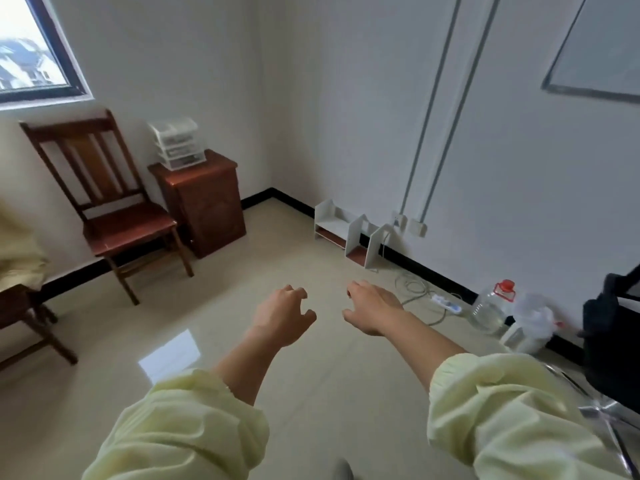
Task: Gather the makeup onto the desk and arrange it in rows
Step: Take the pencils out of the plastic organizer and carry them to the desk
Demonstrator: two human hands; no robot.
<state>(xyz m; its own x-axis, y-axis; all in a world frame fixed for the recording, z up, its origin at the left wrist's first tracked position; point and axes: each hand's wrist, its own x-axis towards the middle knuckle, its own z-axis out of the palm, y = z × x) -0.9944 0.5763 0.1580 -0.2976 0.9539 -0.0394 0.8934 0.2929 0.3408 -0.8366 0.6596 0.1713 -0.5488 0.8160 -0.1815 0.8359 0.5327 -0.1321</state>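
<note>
The left hand (282, 315) and right hand (372, 308) hang empty, fingers (300, 293) loosely curled, while the clear plastic drawer box (176, 143) (makeup likely inside, blurred) stands far left on a reddish wooden cabinet (204, 206), nearer the left hand.

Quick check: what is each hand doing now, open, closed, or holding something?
Left hand: open, fingers loosely curled, holding nothing.
Right hand: open, fingers relaxed, holding nothing.
</note>
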